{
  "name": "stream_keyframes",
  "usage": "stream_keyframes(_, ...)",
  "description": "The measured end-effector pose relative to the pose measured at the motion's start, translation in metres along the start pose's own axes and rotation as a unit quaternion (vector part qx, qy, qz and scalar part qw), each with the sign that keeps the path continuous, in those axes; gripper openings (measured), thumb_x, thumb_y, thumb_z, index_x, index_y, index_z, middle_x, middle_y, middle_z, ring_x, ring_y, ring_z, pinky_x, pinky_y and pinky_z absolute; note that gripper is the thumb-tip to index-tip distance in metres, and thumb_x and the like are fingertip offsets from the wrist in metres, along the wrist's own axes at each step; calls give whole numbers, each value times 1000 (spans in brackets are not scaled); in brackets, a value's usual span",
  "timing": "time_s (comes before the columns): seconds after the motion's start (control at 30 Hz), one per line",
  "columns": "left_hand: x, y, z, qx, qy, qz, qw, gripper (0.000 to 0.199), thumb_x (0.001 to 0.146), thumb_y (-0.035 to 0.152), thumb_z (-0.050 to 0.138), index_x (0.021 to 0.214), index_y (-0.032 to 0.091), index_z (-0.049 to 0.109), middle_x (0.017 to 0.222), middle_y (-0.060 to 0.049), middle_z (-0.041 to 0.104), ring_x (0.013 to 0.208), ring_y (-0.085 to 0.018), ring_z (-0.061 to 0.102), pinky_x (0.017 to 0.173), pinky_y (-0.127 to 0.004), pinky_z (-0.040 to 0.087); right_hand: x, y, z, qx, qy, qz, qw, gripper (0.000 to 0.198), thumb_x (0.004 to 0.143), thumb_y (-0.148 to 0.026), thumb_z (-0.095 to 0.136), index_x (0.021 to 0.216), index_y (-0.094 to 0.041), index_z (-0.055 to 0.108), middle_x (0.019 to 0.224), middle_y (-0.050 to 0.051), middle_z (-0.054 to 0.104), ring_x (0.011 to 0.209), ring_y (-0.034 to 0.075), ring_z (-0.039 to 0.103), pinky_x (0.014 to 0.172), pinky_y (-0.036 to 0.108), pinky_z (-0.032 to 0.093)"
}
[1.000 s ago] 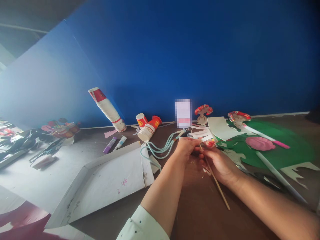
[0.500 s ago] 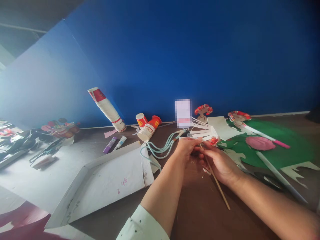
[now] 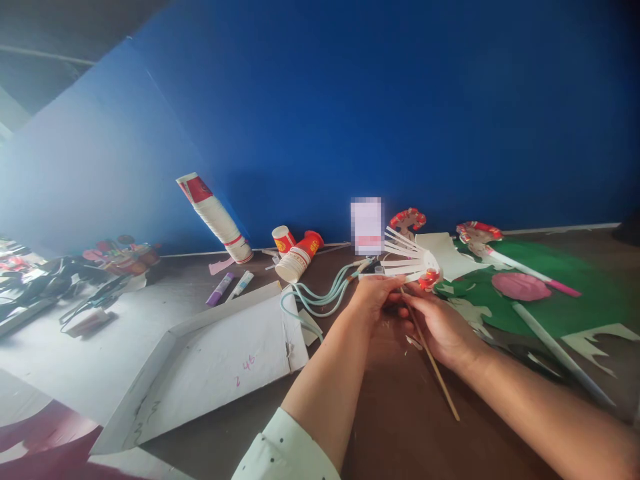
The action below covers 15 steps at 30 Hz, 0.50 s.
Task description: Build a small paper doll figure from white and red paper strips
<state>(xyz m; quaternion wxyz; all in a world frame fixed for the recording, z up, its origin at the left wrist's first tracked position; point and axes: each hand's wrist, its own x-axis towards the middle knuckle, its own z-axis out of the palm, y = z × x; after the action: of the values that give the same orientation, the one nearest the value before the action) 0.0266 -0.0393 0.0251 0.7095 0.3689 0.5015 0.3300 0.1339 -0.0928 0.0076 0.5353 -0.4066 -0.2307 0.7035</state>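
Observation:
A paper cup (image 3: 429, 270) cut into long white strips, with a red base, is held in front of me, its strips fanned toward the wall. My left hand (image 3: 376, 293) is closed, pinching one of those strips. Closed beside it, my right hand (image 3: 443, 327) supports the cup from the near side. A thin wooden stick (image 3: 434, 360) runs from between my hands down toward the table's near side. The fingers partly hide its upper end, so whether it touches the cup cannot be made out.
Left of my arms lies a white box lid (image 3: 200, 373), with a purple glue stick (image 3: 219, 289) behind it. Stacked paper cups (image 3: 220, 223) lean on the blue wall. Pale blue cables (image 3: 320, 293) coil nearby. Green paper (image 3: 565, 267) and a white marker (image 3: 525, 269) lie right.
The fanned strips spread slightly more and the cup's red base has tilted a little. Both hands stay in almost the same place.

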Motion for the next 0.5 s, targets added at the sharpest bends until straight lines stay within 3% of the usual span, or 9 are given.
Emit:
stream_keyframes(0.07, 0, 0, 0, -3, -5, 3, 1000, 30, 80, 38, 76, 87, 11, 65, 51, 0, 56, 39, -12, 52, 45, -25, 46, 3, 2, -3, -4, -13, 6, 1000, 17, 72, -24, 72, 87, -21, 65, 53, -6, 53, 36, 6, 38, 32, 17, 30)
stream_keyframes(0.2, 0, 1, 0, 18, 6, 15, 1000, 31, 78, 38, 79, 84, 11, 66, 53, -1, 58, 40, -12, 53, 46, -26, 47, 7, 6, -7, -12, -20, -22, 999, 19, 69, -22, 72, 86, -21, 64, 54, -6, 52, 36, 5, 32, 32, 17, 25)
stream_keyframes(0.33, 4, 2, -3, 50, 32, 32, 998, 18, 82, 27, 74, 78, 11, 67, 59, -3, 63, 46, -10, 56, 51, -23, 48, 7, 6, -7, -13, -24, -34, 999, 20, 68, -19, 71, 87, -19, 66, 55, -5, 53, 38, 3, 29, 33, 14, 19)
stream_keyframes(0.5, 5, 4, -2, 79, 59, 47, 994, 14, 83, 13, 67, 69, 13, 64, 54, 1, 59, 47, -7, 54, 50, -16, 43, 8, 8, -8, -13, -20, -28, 999, 21, 68, -16, 70, 89, -20, 65, 63, -3, 58, 39, 3, 29, 34, 14, 17)
